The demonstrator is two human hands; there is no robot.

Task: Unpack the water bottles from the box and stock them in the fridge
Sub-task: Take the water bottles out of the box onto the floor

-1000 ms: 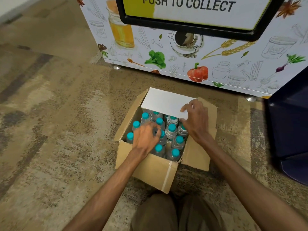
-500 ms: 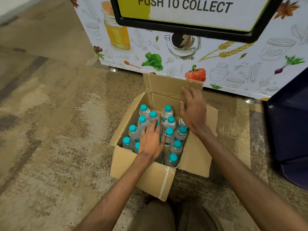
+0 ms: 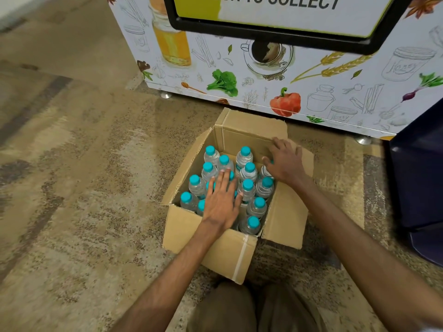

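Note:
An open cardboard box (image 3: 223, 250) stands on the carpet in front of me, its flaps folded outward. Inside stand several clear water bottles (image 3: 248, 190) with teal caps, packed upright. My left hand (image 3: 221, 200) lies flat on the bottle tops in the middle of the box, fingers straight. My right hand (image 3: 285, 161) hovers over the bottles at the box's far right corner, fingers spread and slightly bent, covering one cap; whether it grips that bottle is not visible.
A white cabinet (image 3: 263, 75) printed with vegetables and jars stands just behind the box, with a black-framed "PUSH TO COLLECT" flap at its top. A dark blue object (image 3: 422, 178) stands at the right. My knees (image 3: 251, 307) are below the box.
The white-faced far flap that my right hand held over the bottles has been folded back and outward. My right hand came down onto the far right bottles. My left hand flattened on the caps.

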